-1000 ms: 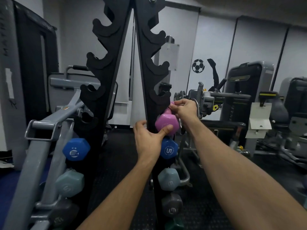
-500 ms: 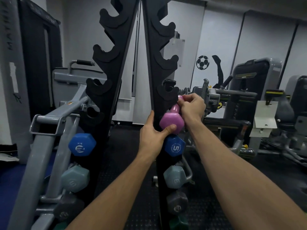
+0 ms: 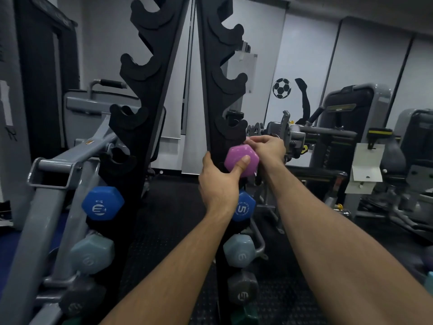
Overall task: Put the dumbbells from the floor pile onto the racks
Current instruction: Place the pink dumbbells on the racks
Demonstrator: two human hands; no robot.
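Both hands are on the pink dumbbell (image 3: 241, 163) at the right rack (image 3: 214, 95). The left hand (image 3: 220, 184) cups the near hexagonal head from below and the side, thumb pressed flat across its face and fingers curled behind, against the rack's edge. The right hand (image 3: 267, 148) reaches over the top, fingers curled and pinching the part of the dumbbell just behind that head. The dumbbell sits at a cradle directly above the blue dumbbell (image 3: 243, 207), which reads "5". Below it hang a pale teal one (image 3: 237, 250) and a dark grey one (image 3: 242, 290). The left rack (image 3: 150, 73) carries a blue dumbbell (image 3: 102, 204) with an "E" logo, then teal (image 3: 91, 255) and grey ones.
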